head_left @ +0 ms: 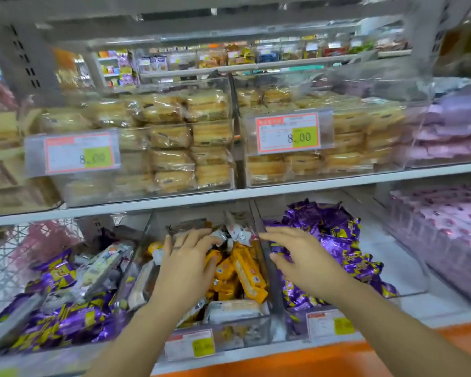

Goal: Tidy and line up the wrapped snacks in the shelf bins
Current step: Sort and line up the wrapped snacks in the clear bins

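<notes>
Left of the left hand point(186, 263), the left bin point(132, 268) holds jumbled purple-and-yellow packs point(63, 319). That hand, fingers spread, lies on orange packs point(249, 276) in the middle bin point(242, 333). The right hand point(302, 257), fingers loosely spread and holding nothing, is over purple packs point(335, 232) in the right bin point(297, 326).

Middle bin point(259, 326) sits between 2 snack-filled bins point(65, 317).

the left hand point(186, 257) hides some orange snacks point(249, 273); price tag point(288, 133) print blurred.
</notes>
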Available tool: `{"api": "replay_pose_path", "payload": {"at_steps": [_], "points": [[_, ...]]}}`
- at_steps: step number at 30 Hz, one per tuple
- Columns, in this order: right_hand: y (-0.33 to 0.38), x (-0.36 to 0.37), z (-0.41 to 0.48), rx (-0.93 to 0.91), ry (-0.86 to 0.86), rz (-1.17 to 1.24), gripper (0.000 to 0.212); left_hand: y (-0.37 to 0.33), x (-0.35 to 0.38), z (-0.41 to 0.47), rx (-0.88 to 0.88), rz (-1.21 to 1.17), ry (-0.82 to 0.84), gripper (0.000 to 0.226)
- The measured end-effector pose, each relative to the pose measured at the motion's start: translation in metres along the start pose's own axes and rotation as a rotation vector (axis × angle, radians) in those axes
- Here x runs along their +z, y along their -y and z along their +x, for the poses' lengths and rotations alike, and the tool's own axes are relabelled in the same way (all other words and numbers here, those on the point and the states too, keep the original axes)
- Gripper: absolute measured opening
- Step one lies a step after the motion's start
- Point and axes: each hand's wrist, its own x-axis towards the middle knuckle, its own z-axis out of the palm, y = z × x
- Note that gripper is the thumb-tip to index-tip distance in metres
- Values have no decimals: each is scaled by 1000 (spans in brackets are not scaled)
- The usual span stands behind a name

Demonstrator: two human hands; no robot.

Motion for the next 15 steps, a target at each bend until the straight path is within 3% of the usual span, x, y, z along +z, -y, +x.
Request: {"api": "replay_pose_path", "payload": {"at_steps": [4,9,12,15], "points": [[-40,-34,-27,79,-150,27,28,-48,11,16,165,-133,54,21],[-98,-72,-68,304,-328,68,22,-121,38,41,375,-330,135,23],[-121,-82,-88,342,-375,59,20,-167,57,57,448,-389,273,22],[-133,-84,-98,357,-329,92,19,-202,80,74,438,-382,518,24]]}}
